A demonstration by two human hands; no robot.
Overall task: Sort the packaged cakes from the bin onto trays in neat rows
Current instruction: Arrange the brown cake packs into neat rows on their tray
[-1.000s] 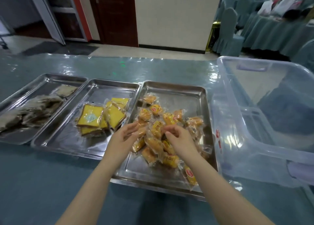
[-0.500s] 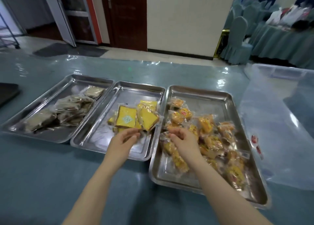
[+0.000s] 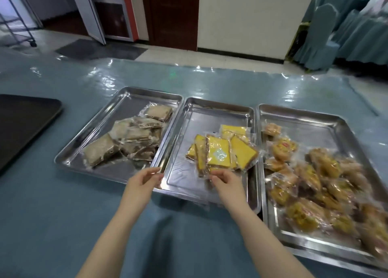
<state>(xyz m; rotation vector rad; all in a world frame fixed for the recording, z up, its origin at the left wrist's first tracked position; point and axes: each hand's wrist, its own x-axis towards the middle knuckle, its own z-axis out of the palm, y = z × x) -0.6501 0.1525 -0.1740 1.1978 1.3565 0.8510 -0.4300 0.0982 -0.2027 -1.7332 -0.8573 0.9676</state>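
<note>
Both hands have shifted from the orange-cake tray to the middle tray (image 3: 210,107). Left hand (image 3: 141,182) hovers at that tray's near-left corner, fingers loosely curled, holding nothing I can make out. Right hand (image 3: 226,183) pinches the wrapper edge of the yellow cakes (image 3: 218,154) piled just beyond it. Brown cakes (image 3: 126,137) lie in the left tray (image 3: 117,101) beyond the left hand; orange cakes (image 3: 315,181) fill the right tray (image 3: 315,116) beside the right hand, all on the blue surface (image 3: 52,214).

Right tray (image 3: 294,112): near-right corner cut by frame edge; its orange packaged cakes (image 3: 327,185) motion-blurred, labels unreadable. Black tray (image 3: 25,122) far left cropped. Right hand (image 3: 227,183) fingertips hidden behind wrapper.
</note>
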